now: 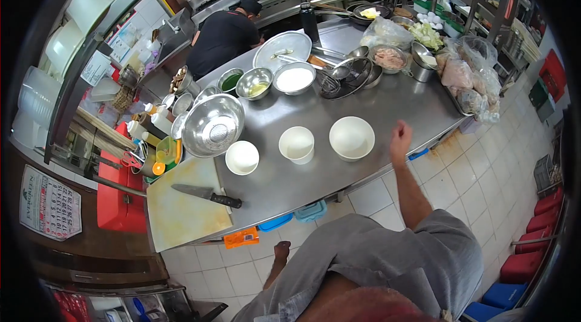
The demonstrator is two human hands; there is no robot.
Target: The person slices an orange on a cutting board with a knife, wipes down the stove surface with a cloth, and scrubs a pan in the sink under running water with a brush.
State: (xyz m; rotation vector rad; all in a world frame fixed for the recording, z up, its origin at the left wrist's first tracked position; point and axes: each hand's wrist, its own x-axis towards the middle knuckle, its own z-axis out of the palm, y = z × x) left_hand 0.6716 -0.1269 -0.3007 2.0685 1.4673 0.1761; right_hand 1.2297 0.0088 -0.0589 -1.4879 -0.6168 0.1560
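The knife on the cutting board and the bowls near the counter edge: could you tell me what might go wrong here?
The knife lies loose on the cutting board near the counter's front edge, so it could get knocked off. The right hand hovers close to the largest white bowl; a careless sweep might push it.
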